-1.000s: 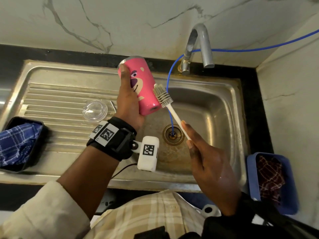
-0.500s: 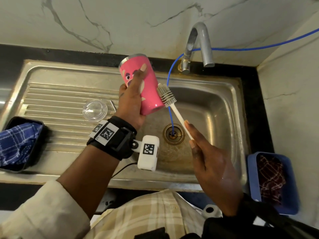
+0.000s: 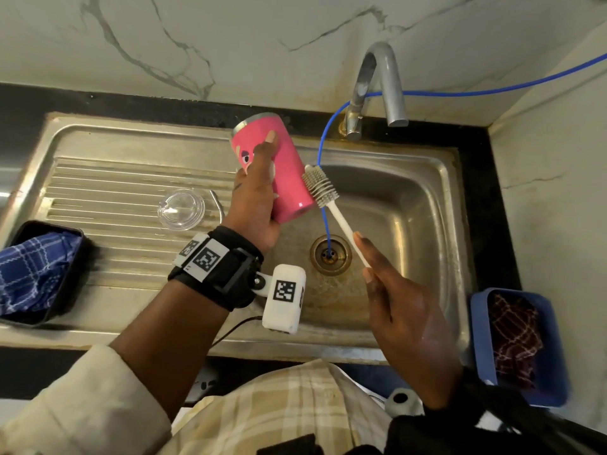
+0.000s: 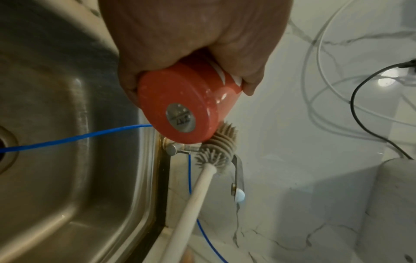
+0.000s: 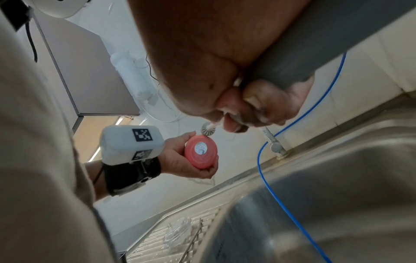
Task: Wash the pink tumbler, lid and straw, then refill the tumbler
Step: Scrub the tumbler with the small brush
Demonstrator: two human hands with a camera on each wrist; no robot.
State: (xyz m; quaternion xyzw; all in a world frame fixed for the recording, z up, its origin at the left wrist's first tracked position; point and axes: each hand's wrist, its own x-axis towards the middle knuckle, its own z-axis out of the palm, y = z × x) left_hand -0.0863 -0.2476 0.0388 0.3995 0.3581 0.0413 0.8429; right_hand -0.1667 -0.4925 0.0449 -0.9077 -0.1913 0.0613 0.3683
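Observation:
My left hand (image 3: 254, 192) grips the pink tumbler (image 3: 289, 178) above the sink's left rim, tilted with its base toward me; the base (image 4: 180, 113) fills the left wrist view. My right hand (image 3: 394, 303) pinches the white handle of a bottle brush (image 3: 320, 187), whose grey bristles press against the tumbler's lower right side (image 4: 216, 147). The clear lid (image 3: 181, 209) lies on the draining board, and a thin metal straw (image 3: 217, 205) lies just right of it. The right wrist view shows the tumbler base (image 5: 201, 151) and brush head (image 5: 208, 130) from below.
The steel sink basin (image 3: 410, 224) has a drain (image 3: 330, 254) with a blue hose (image 3: 323, 149) running into it from the wall. The tap (image 3: 377, 90) arches over the back. A black tray with blue cloth (image 3: 36, 270) sits left, a blue tub with cloth (image 3: 515, 343) right.
The left hand has rotated the tumbler, so its bear face has turned away under the fingers. The brush has slid slightly right and down along the tumbler's side.

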